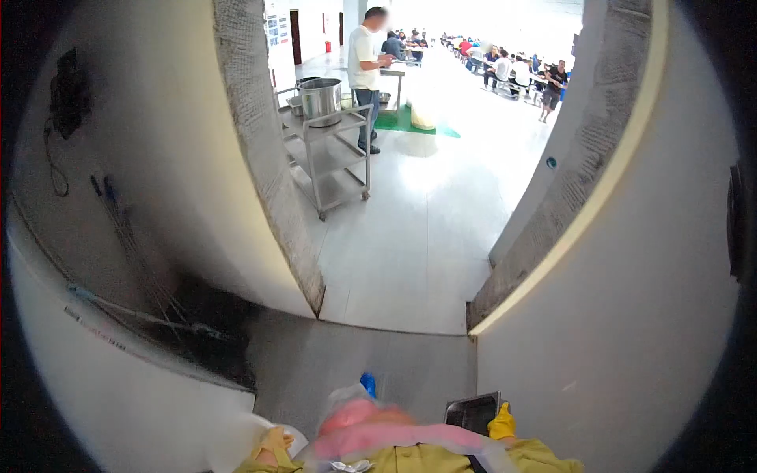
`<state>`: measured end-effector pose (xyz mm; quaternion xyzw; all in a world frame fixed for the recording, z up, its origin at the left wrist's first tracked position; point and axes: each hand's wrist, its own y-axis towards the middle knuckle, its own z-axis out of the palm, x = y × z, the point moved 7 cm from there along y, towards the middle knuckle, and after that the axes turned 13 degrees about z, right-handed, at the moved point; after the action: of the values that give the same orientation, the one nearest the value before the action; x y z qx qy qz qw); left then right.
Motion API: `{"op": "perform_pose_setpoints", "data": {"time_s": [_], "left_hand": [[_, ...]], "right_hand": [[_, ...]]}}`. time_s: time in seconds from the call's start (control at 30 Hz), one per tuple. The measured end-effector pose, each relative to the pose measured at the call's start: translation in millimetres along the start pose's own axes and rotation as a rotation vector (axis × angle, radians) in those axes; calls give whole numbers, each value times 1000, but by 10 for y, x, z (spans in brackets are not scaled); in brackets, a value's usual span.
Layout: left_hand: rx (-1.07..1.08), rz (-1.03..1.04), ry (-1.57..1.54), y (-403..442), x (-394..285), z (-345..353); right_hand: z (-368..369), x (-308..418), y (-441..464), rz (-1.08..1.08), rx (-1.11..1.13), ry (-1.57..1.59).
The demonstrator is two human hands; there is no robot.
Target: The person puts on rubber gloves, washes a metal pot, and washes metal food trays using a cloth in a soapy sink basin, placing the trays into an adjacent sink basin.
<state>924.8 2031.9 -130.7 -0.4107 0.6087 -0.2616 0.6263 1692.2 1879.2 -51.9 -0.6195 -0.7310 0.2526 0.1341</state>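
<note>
My right hand [502,422], in a yellow glove, grips the edge of a dark, shallow metal tray [471,412] at the lower right. At the lower left, my left hand [276,440] looks curled, in a paler yellow covering. A white, blurred thing [297,441] shows beside it; what the fingers hold cannot be made out. Between my hands, a pink apron [367,426] with a clear plastic layer covers my front. One blue shoe cover [368,385] sticks out below it.
A doorway with rough jambs [264,158] opens ahead onto a bright hall. Beyond it, left, a metal trolley [339,158] carries a large steel pot [321,101]. A person [364,67] stands behind it; others sit at far tables. Long-handled tools [130,229] lean at left.
</note>
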Motion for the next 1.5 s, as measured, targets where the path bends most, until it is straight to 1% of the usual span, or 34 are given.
{"op": "perform_pose_setpoints", "data": {"time_s": [0.07,0.17,0.23,0.3,0.37,0.4,0.47,0.53,0.57,0.6,0.63,0.7,0.8,0.87,0.93,1.0,1.07,1.1,1.23,1.33,1.37,1.5], "left_hand": [[-41,-65,-33,374,-255,139],[-41,-107,-40,1012,-813,645],[1,-106,-36,1459,-1365,1134],[65,-53,-9,1946,-2077,1750],[120,104,6,2402,-2962,2484],[133,300,2,2645,-3446,2836],[159,409,173,2827,-4306,3455],[270,551,378,2602,-5483,4117],[333,599,353,2734,-5847,4370],[391,642,322,2906,-6105,4597],[373,618,245,3133,-6313,4801],[327,575,88,3524,-6604,5139],[262,568,233,3690,-6955,5227],[227,428,259,4079,-6823,5138],[177,251,317,4484,-6557,4808],[124,-95,248,4626,-6438,4514],[29,-81,14,4624,-6614,4353],[-21,-67,-105,4621,-6759,4321],[-95,-67,-137,5035,-7172,4655],[-145,-62,-149,5338,-7478,4866],[-38,-47,-70,5543,-7723,4936],[39,245,-134,6231,-8673,5270]], "right_hand": [[-287,748,307,-3,-33,18],[-597,1771,695,-19,-105,70],[-876,2393,880,-17,-169,122],[-1120,2994,1094,-11,-218,182],[-1450,3557,1234,1,-274,234],[-1611,3795,1294,2,-294,262],[-1813,4239,1447,12,-324,304],[-1899,4707,1744,43,-315,356],[-1717,4862,2246,90,-236,435],[-1752,5124,2351,108,-218,470],[-1807,5404,2445,124,-201,499],[-1932,5902,2672,137,-213,556],[-2074,6836,3084,105,-255,599],[-2372,7469,3304,43,-259,478],[-2699,8147,3504,-24,-282,309],[-3158,8869,3557,-65,-258,219],[-3564,9593,3734,-220,-369,345],[-3825,9952,3707,-243,-380,370],[-4791,11659,3734,-327,-442,373],[-5540,12989,3567,-492,-521,424],[-5742,13415,3482,-546,-545,444],[-6538,14978,3039,-768,-636,515]]}}
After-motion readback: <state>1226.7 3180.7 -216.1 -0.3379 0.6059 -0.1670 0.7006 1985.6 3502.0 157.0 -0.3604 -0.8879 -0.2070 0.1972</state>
